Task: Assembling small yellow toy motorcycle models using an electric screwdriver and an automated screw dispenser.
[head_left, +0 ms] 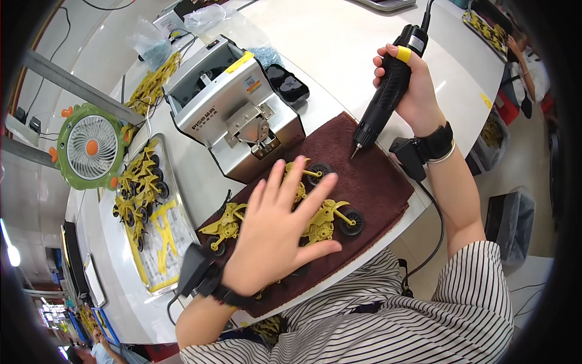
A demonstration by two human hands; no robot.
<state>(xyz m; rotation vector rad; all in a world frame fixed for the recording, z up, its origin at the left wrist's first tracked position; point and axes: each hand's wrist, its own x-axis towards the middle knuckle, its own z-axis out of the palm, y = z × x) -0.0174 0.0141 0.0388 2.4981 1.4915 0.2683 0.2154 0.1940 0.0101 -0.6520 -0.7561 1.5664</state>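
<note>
My left hand (273, 227), fingers spread, is over several yellow toy motorcycles on a dark brown cloth (382, 188). It hides parts of them, and I cannot tell whether it touches them. One toy motorcycle (324, 221) with a black wheel shows right of the hand, another (225, 223) on its left. My right hand (418, 91) is wrapped round a black electric screwdriver (388, 91), a strip of yellow tape on one finger. The screwdriver tilts downward, its bit over the cloth's far part, apart from the toys.
A silver metal machine (224, 115) stands just beyond the cloth. To its left are a metal tray (151, 285) with more yellow toy motorcycles and a green fan (92, 148). A black dish (288, 85) and bags of small blue pieces (156, 53) lie farther back. Other people sit nearby.
</note>
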